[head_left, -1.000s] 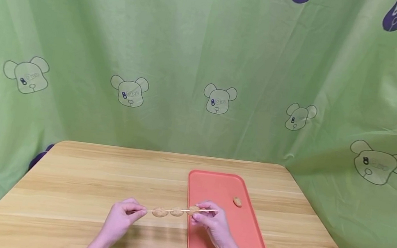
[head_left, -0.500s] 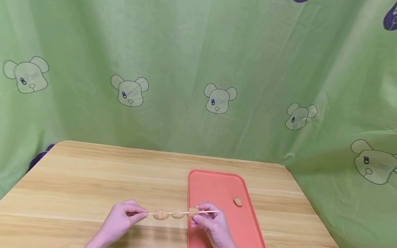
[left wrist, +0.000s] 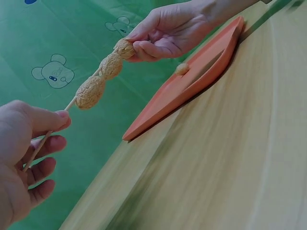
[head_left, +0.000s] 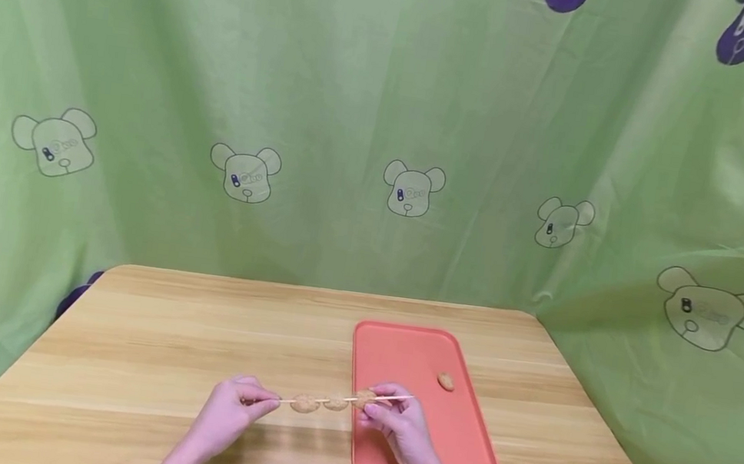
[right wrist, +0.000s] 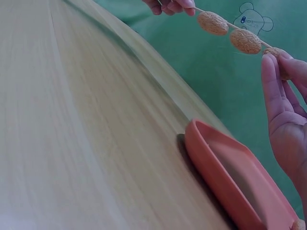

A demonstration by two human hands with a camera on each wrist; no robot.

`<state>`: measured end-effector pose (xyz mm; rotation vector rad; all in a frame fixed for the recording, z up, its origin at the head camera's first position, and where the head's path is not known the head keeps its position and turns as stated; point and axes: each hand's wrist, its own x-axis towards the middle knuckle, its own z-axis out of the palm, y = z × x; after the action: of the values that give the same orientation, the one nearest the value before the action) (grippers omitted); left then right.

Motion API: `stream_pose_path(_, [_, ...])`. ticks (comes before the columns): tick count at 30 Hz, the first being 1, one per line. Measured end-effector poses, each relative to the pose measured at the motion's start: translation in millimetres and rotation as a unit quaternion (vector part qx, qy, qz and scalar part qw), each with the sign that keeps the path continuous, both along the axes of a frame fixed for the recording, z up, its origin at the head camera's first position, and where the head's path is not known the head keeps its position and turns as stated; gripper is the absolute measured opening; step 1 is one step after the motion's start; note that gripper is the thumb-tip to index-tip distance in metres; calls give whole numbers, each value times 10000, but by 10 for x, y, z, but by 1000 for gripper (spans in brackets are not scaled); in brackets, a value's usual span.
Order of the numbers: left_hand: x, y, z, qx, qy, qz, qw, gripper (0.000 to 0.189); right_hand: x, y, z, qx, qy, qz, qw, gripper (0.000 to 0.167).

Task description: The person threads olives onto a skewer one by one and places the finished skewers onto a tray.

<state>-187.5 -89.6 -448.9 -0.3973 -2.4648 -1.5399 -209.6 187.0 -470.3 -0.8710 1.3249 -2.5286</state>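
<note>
Three tan, wrinkled oval balls, which resemble meatballs, are threaded on a thin wooden skewer (head_left: 285, 401) held nearly level above the table. My left hand (head_left: 230, 410) pinches the skewer's left end between thumb and forefinger; its tail crosses the palm in the left wrist view. At the other end my right hand (head_left: 398, 425) pinches the third ball (head_left: 363, 398) with thumb and fingers, and the skewer tip sticks out past it. The first ball (left wrist: 90, 92) and middle ball (right wrist: 245, 41) hang between the hands with small gaps. Fingers partly hide the third ball.
A coral-red tray (head_left: 399, 351) lies on the wooden table (head_left: 207, 328), partly under the right hand. One loose tan ball (head_left: 446, 381) rests near its right edge. A green printed curtain (head_left: 315, 240) surrounds the table's back and sides.
Both hands keep their grip on the skewer and the third ball. The skewered balls have shifted slightly right and down in the head view, with a small shift of the whole view.
</note>
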Motion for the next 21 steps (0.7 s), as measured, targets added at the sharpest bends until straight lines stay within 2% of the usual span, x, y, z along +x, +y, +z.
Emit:
stream_pose_path(6, [6, 16, -18, -57, 102, 218, 9997, 3, -11, -21, -10, -6, -69, -37, 10000, 32])
stream_pose_path(14, [12, 17, -26, 404, -77, 59, 9991, 5, -15, -23, -22, 68, -175, 5, 9998, 30])
stream_pose_path(21, [25, 34, -6, 717, -213, 41, 9972, 15, -22, -5, 3, 58, -138, 142, 9998, 29])
